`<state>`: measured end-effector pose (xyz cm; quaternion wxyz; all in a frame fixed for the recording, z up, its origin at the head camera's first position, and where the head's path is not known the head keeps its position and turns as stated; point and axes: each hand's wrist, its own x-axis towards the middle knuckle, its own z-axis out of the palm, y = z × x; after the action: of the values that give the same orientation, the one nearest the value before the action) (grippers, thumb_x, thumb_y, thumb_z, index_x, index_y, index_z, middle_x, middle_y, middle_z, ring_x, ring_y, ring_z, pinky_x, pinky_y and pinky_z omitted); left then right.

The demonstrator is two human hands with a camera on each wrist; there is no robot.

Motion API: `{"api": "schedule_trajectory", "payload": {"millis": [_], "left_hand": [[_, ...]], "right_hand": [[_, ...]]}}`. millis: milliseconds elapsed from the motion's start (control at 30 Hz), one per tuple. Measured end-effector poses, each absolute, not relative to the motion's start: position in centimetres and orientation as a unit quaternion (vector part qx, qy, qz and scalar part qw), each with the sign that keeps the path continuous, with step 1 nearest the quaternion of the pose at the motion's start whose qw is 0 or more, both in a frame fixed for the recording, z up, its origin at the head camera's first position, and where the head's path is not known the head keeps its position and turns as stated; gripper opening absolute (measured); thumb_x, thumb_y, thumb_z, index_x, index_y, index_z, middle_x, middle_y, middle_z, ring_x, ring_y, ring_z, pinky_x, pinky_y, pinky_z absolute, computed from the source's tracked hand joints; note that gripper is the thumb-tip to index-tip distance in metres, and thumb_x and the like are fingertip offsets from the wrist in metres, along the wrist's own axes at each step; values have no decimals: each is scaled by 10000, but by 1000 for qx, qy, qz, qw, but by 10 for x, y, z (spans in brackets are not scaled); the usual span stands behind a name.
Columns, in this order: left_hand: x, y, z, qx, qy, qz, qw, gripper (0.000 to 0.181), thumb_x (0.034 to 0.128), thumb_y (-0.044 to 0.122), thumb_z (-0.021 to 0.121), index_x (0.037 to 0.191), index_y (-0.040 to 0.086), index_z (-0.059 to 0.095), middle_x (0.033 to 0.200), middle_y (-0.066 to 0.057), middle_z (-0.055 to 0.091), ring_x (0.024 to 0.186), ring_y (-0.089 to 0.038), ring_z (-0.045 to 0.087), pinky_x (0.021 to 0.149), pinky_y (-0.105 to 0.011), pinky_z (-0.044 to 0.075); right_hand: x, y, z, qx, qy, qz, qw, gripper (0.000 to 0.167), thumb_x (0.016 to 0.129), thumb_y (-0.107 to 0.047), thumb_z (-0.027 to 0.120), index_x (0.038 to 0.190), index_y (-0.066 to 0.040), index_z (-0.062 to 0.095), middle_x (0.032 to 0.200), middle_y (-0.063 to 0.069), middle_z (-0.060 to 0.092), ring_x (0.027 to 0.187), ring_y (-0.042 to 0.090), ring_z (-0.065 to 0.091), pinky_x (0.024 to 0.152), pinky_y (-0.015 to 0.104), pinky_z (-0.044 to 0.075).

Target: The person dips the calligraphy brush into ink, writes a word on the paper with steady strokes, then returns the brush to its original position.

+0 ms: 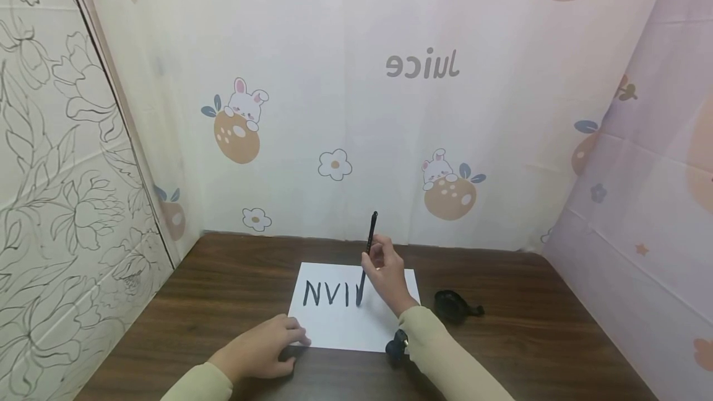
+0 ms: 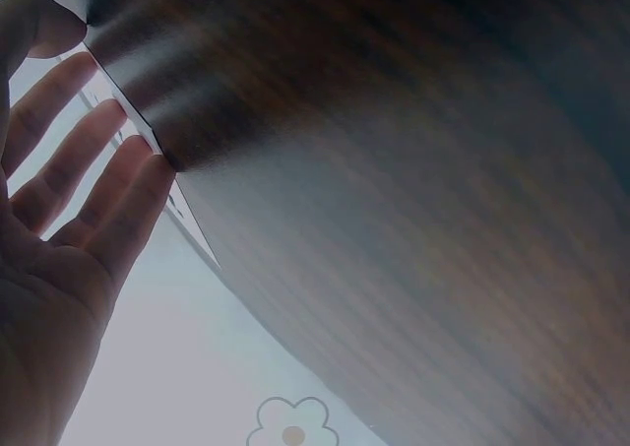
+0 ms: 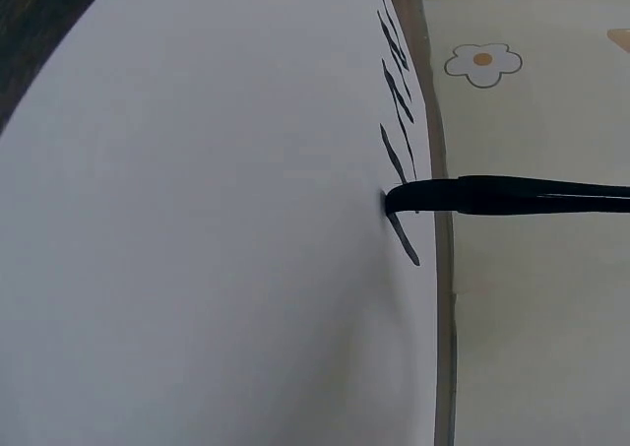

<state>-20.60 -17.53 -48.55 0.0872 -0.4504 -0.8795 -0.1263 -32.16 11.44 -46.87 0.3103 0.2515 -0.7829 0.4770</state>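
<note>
A sheet of white paper [image 1: 345, 330] lies on the table with large black letters [image 1: 327, 294] painted across its upper part. My right hand [image 1: 388, 274] pinches a dark writing brush [image 1: 372, 228], held nearly upright. In the right wrist view the wet black tip of the brush [image 3: 423, 196] bends against the paper [image 3: 197, 220], on a slanting stroke. My left hand [image 1: 267, 345] rests at the lower left corner of the sheet. In the left wrist view the fingers of the left hand [image 2: 69, 200] lie extended, their tips at the paper's edge.
A small black dish with a short handle [image 1: 453, 307] stands on the brown wooden table [image 1: 512, 339], right of the paper. Patterned curtains [image 1: 345, 110] hang behind and at both sides. A small black device [image 1: 397, 346] sits at the right wrist.
</note>
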Motion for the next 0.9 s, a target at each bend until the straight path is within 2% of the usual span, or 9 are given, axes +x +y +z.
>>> {"api": "schedule_trajectory", "payload": {"millis": [467, 733, 900], "left_hand": [[-205, -175, -486, -447, -882, -125, 86, 302, 782, 183, 754, 1081, 162, 723, 1042, 66, 621, 954, -97, 566, 839, -269, 504], [-206, -175, -485, -442, -885, -127, 77, 308, 788, 182, 754, 1093, 164, 723, 1059, 65, 623, 973, -103, 572, 848, -280, 507], [-206, -175, -485, -444, -883, -127, 80, 309, 780, 181, 756, 1087, 164, 722, 1054, 64, 621, 966, -103, 571, 845, -280, 507]], "right_hand": [[-319, 115, -468, 261, -782, 474, 311, 385, 902, -37, 673, 1236, -133, 508, 859, -47, 579, 759, 104, 607, 678, 282, 554], [-323, 117, -461, 271, -773, 472, 325, 385, 905, -31, 664, 1248, -104, 506, 874, -30, 587, 807, 129, 622, 741, 313, 575], [-325, 118, -455, 277, -765, 469, 343, 391, 892, -19, 672, 1239, -97, 510, 855, -19, 587, 780, 137, 618, 716, 324, 576]]}}
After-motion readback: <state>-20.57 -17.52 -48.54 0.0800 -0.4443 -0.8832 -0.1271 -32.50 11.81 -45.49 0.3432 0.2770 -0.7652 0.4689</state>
